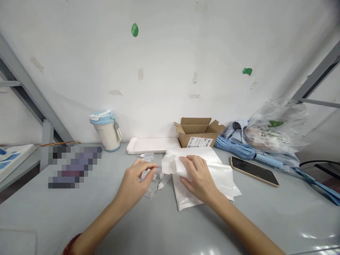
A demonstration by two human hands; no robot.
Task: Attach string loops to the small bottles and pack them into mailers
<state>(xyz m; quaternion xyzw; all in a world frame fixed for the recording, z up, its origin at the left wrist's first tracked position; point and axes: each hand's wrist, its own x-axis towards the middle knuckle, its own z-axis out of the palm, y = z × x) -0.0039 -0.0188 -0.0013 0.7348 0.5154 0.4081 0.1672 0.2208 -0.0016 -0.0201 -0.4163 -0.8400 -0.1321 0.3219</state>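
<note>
My right hand (198, 175) is closed over a small white packet (170, 165), holding it just above a stack of white plastic bags (223, 180) lying on the grey table (159, 219). My left hand (138, 179) pinches a thin clear strip (155, 172) at the packet's left end. Several loose clear strips (156, 186) lie under and between both hands.
A white tray stack (151, 145) and an open cardboard box (198, 134) stand at the back by the wall. A blue-lidded cup (106, 129) is at back left. A phone (253, 170), a folded blue umbrella (265, 156) and a plastic bag (276, 129) lie on the right.
</note>
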